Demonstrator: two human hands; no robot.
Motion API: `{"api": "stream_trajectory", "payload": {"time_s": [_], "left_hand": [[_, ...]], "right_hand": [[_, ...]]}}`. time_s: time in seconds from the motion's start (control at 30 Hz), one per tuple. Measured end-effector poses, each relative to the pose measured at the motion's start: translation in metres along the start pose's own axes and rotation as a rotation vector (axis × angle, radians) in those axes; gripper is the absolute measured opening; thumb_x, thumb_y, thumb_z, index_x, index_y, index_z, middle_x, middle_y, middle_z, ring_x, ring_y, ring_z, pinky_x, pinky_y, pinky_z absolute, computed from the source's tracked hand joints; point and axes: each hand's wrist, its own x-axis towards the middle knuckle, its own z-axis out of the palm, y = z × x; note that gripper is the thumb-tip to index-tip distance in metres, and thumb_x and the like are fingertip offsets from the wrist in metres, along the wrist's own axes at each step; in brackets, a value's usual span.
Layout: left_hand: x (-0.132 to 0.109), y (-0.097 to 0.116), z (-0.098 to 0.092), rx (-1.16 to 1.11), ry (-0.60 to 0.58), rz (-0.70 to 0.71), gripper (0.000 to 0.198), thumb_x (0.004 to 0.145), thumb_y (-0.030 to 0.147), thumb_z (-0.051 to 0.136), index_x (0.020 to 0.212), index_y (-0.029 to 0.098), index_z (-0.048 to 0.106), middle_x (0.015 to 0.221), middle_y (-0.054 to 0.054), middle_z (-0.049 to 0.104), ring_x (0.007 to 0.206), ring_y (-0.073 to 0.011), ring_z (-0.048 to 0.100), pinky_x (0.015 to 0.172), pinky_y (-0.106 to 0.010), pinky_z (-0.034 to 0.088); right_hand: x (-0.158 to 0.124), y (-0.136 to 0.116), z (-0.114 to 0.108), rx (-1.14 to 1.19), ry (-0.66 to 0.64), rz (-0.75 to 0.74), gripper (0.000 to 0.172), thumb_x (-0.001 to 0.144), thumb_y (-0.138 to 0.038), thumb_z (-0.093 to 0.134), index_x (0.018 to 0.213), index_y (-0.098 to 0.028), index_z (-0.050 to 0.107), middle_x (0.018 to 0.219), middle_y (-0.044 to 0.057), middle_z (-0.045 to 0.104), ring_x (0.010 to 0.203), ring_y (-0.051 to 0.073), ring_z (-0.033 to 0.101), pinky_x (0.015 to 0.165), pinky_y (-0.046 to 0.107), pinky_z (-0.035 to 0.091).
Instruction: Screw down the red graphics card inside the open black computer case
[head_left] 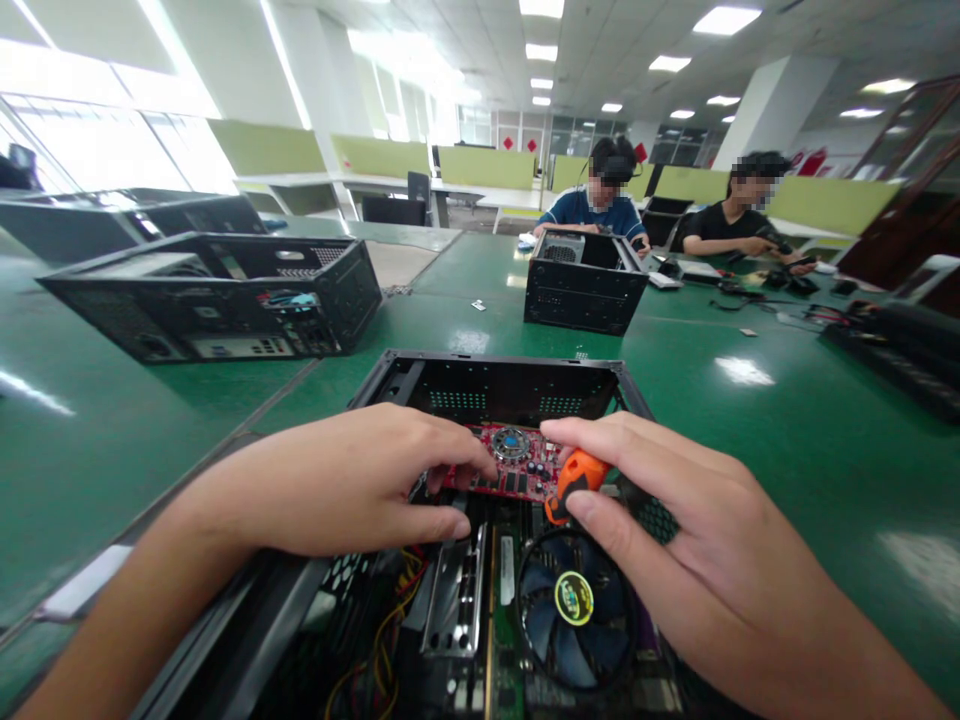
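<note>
A black fan (576,610) sits closest, at 5 o'clock, inside a big computer box (525,380) on the green table (442,300). The red card (514,478) is at the fan's 11 o'clock. The left hand (360,480), at the card's 9 o'clock, bends its fingers by it; I can't tell if it grips. The right hand (675,500), at 3 o'clock, pinches an orange tool (577,480).

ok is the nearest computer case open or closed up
Open: no cover lies over the top of the nearest case, and the red card and large fan show inside.
</note>
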Motion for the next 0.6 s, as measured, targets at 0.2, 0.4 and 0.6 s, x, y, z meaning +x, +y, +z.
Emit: {"api": "stream_trajectory", "payload": {"time_s": [0.2,0.4,0.6], "left_hand": [[0.0010,0.0007,0.0002,0.005,0.011,0.003,0.032,0.107,0.034,0.092,0.139,0.036,0.097,0.125,0.000,0.102,0.105,-0.0288,0.095,0.089,-0.036,0.067],[0.0009,-0.0008,0.0008,-0.001,0.016,0.012,0.035,0.107,0.032,0.093,0.142,0.037,0.097,0.125,0.001,0.102,0.107,-0.0282,0.096,0.090,-0.034,0.067],[0.0001,0.0001,0.0006,0.008,0.013,0.002,0.035,0.106,0.032,0.094,0.141,0.037,0.097,0.124,0.002,0.102,0.106,-0.0277,0.095,0.090,-0.034,0.066]], "right_hand": [[-0.0016,-0.0011,-0.0008,0.016,-0.009,0.004,0.036,0.125,-0.011,0.060,0.146,-0.019,0.089,0.132,0.008,0.102,0.118,0.021,0.100,0.111,0.031,0.081],[0.0005,-0.0018,-0.0015,0.002,0.006,0.004,0.037,0.126,-0.013,0.059,0.146,-0.021,0.089,0.126,0.008,0.102,0.111,0.022,0.100,0.107,0.030,0.081],[-0.0013,-0.0012,-0.0010,-0.006,0.008,-0.002,0.035,0.127,-0.012,0.059,0.147,-0.019,0.087,0.128,0.008,0.102,0.113,0.021,0.099,0.108,0.029,0.080]]}}
